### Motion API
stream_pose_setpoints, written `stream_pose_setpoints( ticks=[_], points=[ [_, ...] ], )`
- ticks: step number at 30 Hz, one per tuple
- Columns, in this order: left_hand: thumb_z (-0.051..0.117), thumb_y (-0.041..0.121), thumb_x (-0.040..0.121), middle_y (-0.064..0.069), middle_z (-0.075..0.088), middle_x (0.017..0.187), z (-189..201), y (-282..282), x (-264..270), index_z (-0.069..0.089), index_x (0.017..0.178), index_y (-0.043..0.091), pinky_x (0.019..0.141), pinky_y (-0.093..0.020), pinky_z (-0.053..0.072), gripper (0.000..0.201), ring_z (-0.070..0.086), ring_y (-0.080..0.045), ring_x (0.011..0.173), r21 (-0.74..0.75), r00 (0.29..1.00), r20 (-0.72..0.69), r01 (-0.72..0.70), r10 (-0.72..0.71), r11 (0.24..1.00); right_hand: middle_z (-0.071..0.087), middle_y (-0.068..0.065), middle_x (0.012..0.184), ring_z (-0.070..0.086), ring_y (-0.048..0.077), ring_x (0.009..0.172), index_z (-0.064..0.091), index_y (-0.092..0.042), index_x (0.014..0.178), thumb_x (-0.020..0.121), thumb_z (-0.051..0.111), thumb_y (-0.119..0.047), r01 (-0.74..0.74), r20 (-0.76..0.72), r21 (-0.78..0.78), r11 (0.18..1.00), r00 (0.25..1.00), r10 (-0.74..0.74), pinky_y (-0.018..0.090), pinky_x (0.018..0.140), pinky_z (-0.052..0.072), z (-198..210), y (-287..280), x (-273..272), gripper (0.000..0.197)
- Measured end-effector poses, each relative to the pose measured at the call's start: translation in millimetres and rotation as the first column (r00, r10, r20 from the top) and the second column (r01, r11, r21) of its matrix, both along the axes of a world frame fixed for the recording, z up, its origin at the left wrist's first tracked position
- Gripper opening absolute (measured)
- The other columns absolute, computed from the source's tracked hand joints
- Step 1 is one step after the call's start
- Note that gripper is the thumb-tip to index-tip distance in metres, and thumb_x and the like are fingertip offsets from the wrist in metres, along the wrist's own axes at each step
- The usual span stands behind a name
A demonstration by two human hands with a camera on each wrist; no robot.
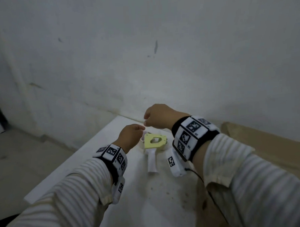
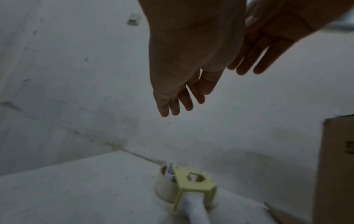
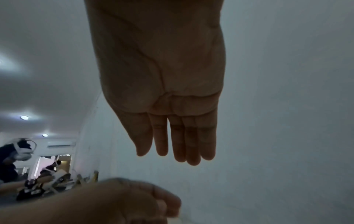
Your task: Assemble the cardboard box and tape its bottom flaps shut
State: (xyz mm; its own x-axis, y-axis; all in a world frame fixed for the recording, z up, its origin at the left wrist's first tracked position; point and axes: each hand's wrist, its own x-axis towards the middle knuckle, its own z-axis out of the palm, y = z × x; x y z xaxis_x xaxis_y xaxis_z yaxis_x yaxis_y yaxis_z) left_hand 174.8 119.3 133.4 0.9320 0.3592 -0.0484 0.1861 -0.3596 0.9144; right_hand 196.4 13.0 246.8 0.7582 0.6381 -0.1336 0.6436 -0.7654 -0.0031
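A tape dispenser (image 1: 154, 142) with a pale yellow frame and a white handle lies on the white table (image 1: 89, 161), with its roll of tape (image 2: 164, 188) on its left side. My left hand (image 1: 132, 134) hovers just above and left of it, fingers straight and holding nothing. My right hand (image 1: 154, 115) hangs a little higher and farther back, also empty, its fingers (image 3: 178, 144) straight and together. Both hands are close to each other without touching the dispenser. A flattened brown cardboard box (image 1: 269, 150) lies at the right, leaning toward the wall.
A grey-white wall (image 1: 160, 52) stands right behind the table. The table's left edge (image 1: 66, 162) drops to a beige floor (image 1: 17, 155). In the right wrist view, other people (image 3: 23, 174) are at work far off on the left.
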Motion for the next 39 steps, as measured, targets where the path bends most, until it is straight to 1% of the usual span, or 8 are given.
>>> stream_pose_setpoints(
  ticks=[3, 8, 12, 17, 23, 31, 34, 39],
  points=[
    [0.044, 0.006, 0.091, -0.013, 0.062, 0.124, -26, 47, 18, 0.065, 0.116, 0.008, 0.088, -0.031, 0.045, 0.033, 0.058, -0.029, 0.111, 0.076, 0.997, -0.071, -0.006, 0.011, 0.997, 0.067, 0.011, 0.117, 0.062, 0.026, 0.107, 0.067, -0.003, 0.111, 0.093, 0.049, -0.024, 0.065, -0.084, -0.075, 0.995, 0.994, -0.072, 0.03, 0.087, 0.049, -56, 32, 30, 0.033],
    [0.04, 0.007, 0.093, -0.009, 0.055, 0.135, -79, 102, 47, 0.059, 0.124, 0.009, 0.102, -0.032, 0.041, 0.036, 0.051, -0.026, 0.123, 0.106, 0.973, -0.229, -0.008, 0.033, 0.994, 0.061, 0.01, 0.09, 0.058, 0.026, 0.09, 0.054, -0.005, 0.107, 0.086, 0.052, -0.016, 0.217, -0.203, -0.129, 0.967, 0.949, -0.24, 0.021, 0.058, 0.031, -149, 48, 70, 0.024],
    [0.042, 0.008, 0.094, -0.011, 0.053, 0.138, -113, 119, 62, 0.057, 0.126, 0.007, 0.105, -0.033, 0.039, 0.036, 0.049, -0.027, 0.126, 0.096, 0.944, -0.329, 0.031, 0.002, 0.995, 0.063, 0.018, 0.118, 0.058, 0.03, 0.112, 0.063, -0.003, 0.098, 0.096, 0.042, -0.015, 0.36, -0.324, -0.16, 0.919, 0.861, -0.393, 0.028, 0.086, 0.045, -197, 37, 83, 0.024],
    [0.042, 0.008, 0.095, -0.013, 0.05, 0.14, -133, 120, 75, 0.056, 0.127, 0.002, 0.107, -0.033, 0.036, 0.035, 0.046, -0.028, 0.129, 0.102, 0.918, -0.394, 0.093, -0.046, 0.99, 0.056, 0.013, 0.133, 0.052, 0.027, 0.121, 0.054, -0.01, 0.13, 0.094, 0.048, -0.024, 0.429, -0.366, -0.156, 0.89, 0.812, -0.455, 0.03, 0.095, 0.042, -224, 30, 89, 0.039],
    [0.037, 0.007, 0.098, -0.013, 0.043, 0.145, -143, 117, 81, 0.051, 0.133, 0.001, 0.111, -0.031, 0.031, 0.037, 0.041, -0.026, 0.133, 0.152, 0.896, -0.432, 0.185, -0.103, 0.971, 0.052, 0.02, 0.133, 0.053, 0.03, 0.121, 0.048, -0.002, 0.132, 0.092, 0.05, -0.017, 0.605, -0.406, -0.182, 0.775, 0.672, -0.62, 0.032, 0.093, 0.045, -242, 33, 88, 0.043],
    [0.041, 0.018, 0.098, -0.015, 0.053, 0.135, -129, 100, 90, 0.054, 0.126, 0.001, 0.1, -0.03, 0.039, 0.036, 0.05, -0.029, 0.124, 0.165, 0.866, -0.469, 0.278, -0.172, 0.946, 0.062, 0.017, 0.112, 0.06, 0.032, 0.101, 0.057, -0.002, 0.106, 0.093, 0.045, -0.016, 0.679, -0.506, 0.118, 0.724, 0.668, -0.545, 0.03, 0.079, 0.044, -166, 18, 100, 0.023],
    [0.035, 0.028, 0.101, -0.021, 0.056, 0.13, -104, 83, 99, 0.055, 0.123, -0.003, 0.1, -0.034, 0.041, 0.044, 0.053, -0.033, 0.121, 0.105, 0.879, -0.438, 0.26, -0.19, 0.96, 0.048, 0.012, 0.065, 0.045, 0.021, 0.05, 0.052, -0.006, 0.083, 0.086, 0.054, -0.02, 0.772, -0.655, 0.2, 0.603, 0.563, -0.504, 0.03, 0.052, 0.041, -111, 5, 100, 0.014],
    [0.025, 0.055, 0.096, -0.012, 0.061, 0.109, -73, 55, 107, 0.056, 0.119, 0.002, 0.075, -0.031, 0.045, 0.065, 0.058, -0.028, 0.096, -0.366, 0.919, -0.319, 0.105, -0.231, 0.925, 0.048, 0.01, 0.062, 0.041, 0.019, 0.046, 0.052, -0.006, 0.075, 0.086, 0.065, -0.036, 0.688, -0.683, 0.211, 0.694, 0.612, -0.399, 0.02, 0.043, 0.036, -21, -25, 92, 0.034]
  ],
)
